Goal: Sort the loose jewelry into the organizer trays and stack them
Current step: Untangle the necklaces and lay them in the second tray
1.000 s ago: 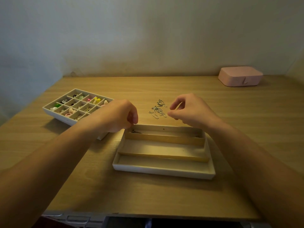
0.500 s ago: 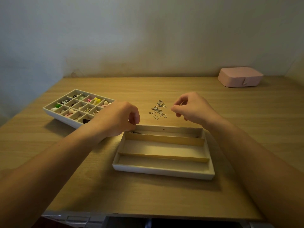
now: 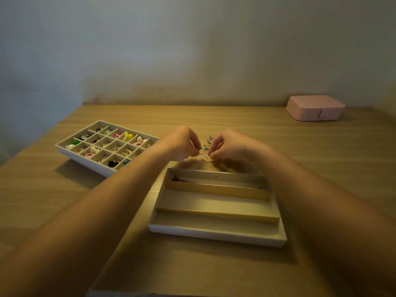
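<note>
A tangle of silver chain jewelry [image 3: 206, 148] lies on the wooden table just beyond the long-slot tray [image 3: 216, 235]. My left hand [image 3: 179, 144] and my right hand [image 3: 230, 146] meet over it, and the fingertips of both pinch the chain. The white tray has three long slots; the far slot holds a thin dark necklace [image 3: 180, 179]. At the left stands a white grid tray [image 3: 64, 149] whose small cells hold several colourful earrings and rings.
A closed pink jewelry box [image 3: 315, 108] sits at the back right against the wall. Bare wooden tabletop [image 3: 321, 157] lies right of the long-slot tray. The table's front edge runs along the bottom of the view.
My left hand has left the tray's far-left corner and moved up to the chain pile. My right hand has shifted slightly left and down. Both now pinch the silver chain.
</note>
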`<state>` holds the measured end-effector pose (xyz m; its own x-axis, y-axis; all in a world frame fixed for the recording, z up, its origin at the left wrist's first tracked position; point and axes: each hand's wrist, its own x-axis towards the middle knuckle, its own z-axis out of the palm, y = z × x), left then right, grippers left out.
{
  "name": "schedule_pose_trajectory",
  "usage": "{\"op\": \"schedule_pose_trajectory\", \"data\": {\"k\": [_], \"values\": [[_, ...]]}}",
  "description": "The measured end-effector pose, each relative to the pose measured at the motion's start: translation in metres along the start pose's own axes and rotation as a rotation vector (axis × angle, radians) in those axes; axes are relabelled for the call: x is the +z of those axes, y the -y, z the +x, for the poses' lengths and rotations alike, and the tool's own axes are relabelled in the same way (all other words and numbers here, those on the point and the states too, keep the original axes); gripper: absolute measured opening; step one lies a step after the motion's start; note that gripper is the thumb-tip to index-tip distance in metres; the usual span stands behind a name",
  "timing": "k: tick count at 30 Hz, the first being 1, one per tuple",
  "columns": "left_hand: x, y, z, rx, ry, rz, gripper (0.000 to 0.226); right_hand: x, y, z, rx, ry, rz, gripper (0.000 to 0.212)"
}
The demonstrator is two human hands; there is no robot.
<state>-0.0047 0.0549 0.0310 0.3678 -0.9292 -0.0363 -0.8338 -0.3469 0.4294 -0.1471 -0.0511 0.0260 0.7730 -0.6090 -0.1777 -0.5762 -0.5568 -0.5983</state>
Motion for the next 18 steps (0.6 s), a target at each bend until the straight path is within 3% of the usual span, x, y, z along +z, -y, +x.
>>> {"op": "schedule_pose_trajectory", "data": {"k": [1,5,10,15,18], "values": [[0.006,0.001,0.009,-0.02,0.002,-0.001,0.008,0.002,0.004,0.002,0.002,0.008,-0.023,0.001],[0.017,0.006,0.028,-0.077,0.004,-0.012,0.013,0.014,0.013,0.012,0.055,-0.037,-0.193,0.02],[0.017,0.001,0.038,-0.093,0.137,0.053,0.014,0.017,0.015,0.021,0.111,-0.041,-0.255,0.018],[0.02,-0.007,0.035,-0.05,0.217,0.256,0.017,0.009,0.006,0.025,0.095,-0.096,-0.161,0.011],[0.016,-0.011,0.027,-0.032,0.181,0.16,0.021,0.002,0.002,0.021,0.042,-0.163,0.046,0.024]]}}
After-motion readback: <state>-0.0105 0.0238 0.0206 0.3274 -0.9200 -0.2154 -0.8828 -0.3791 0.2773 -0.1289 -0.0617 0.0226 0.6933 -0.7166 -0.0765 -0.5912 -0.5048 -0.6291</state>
